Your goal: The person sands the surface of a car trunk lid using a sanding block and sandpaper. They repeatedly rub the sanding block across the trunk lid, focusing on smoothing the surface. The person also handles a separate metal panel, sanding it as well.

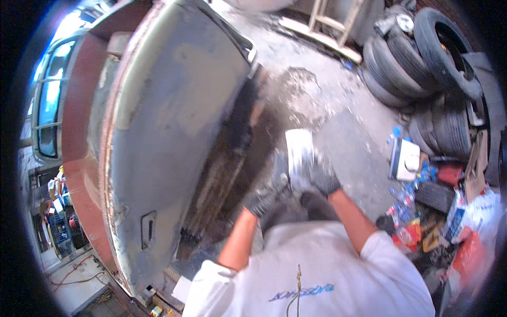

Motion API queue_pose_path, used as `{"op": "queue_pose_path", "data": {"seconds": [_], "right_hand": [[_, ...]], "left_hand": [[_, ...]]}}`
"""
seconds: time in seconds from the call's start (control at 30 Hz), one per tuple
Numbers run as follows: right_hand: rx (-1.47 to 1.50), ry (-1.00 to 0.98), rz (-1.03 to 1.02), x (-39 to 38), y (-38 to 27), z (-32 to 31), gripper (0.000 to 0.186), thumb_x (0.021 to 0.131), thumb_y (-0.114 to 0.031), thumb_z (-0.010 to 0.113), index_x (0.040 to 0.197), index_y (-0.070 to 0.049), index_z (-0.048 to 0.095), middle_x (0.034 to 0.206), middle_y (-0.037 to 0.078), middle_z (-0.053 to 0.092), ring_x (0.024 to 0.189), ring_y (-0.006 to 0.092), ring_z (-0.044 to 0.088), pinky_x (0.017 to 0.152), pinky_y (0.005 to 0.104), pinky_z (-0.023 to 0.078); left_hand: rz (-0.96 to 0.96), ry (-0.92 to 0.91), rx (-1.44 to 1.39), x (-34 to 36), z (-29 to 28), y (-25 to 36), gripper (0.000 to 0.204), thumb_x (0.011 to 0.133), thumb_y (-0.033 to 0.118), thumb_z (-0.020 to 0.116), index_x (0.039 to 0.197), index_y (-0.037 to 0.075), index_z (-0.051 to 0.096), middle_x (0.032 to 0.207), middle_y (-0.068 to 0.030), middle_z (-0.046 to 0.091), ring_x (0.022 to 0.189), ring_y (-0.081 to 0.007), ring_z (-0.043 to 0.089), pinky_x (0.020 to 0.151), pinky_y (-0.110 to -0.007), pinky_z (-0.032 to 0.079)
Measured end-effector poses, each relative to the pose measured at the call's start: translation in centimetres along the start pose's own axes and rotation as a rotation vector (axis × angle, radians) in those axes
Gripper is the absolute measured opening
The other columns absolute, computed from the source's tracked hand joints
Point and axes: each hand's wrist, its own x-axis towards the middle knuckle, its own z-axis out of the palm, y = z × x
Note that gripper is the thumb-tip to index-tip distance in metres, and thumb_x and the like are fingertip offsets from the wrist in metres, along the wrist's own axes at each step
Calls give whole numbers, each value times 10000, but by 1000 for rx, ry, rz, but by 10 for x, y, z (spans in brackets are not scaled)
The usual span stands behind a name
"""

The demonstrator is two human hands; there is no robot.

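Observation:
In front of my body both hands, in dark gloves, are close together. My right hand [323, 178] is closed on the side of a pale, shiny flat plate [300, 150], which stands out away from me. My left hand [268, 195] is closed beside the plate's near end, with a small grey flat piece [280, 162] rising from it; blur hides its exact kind. To the left leans a large car door panel [174, 105], grey with tan smoothed patches and a recessed handle opening [148, 230]. Neither hand touches this panel.
Worn tyres [443, 53] are stacked at the far right. Below them lie a white container [408, 160], plastic bottles and bags [475, 216]. A wooden frame [327, 31] lies at the back on the stained concrete floor [348, 132]. Reddish vehicle bodywork [79, 121] stands beyond the panel.

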Motion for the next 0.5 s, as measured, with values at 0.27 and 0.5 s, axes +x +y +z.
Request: {"op": "queue_pose_path", "data": {"seconds": [0.27,0.5], "right_hand": [[599,125,137,67,8,-88,404,936,-261,539,1134,91,551,904,230,621,749,381,600,721,440,485],[189,311,76,179,69,-136,423,933,-212,542,1222,93,498,883,219,635,677,346,616,609,456,488]], "left_hand": [[208,-93,-122,34,26,103,556,964,349,563,1397,41,401,1207,-43,543,1023,-133,553,851,-302,508],[191,-196,-178,105,13,181,576,953,434,556,1379,65,436,1102,-13,577,997,-122,540,856,-284,474]]}}
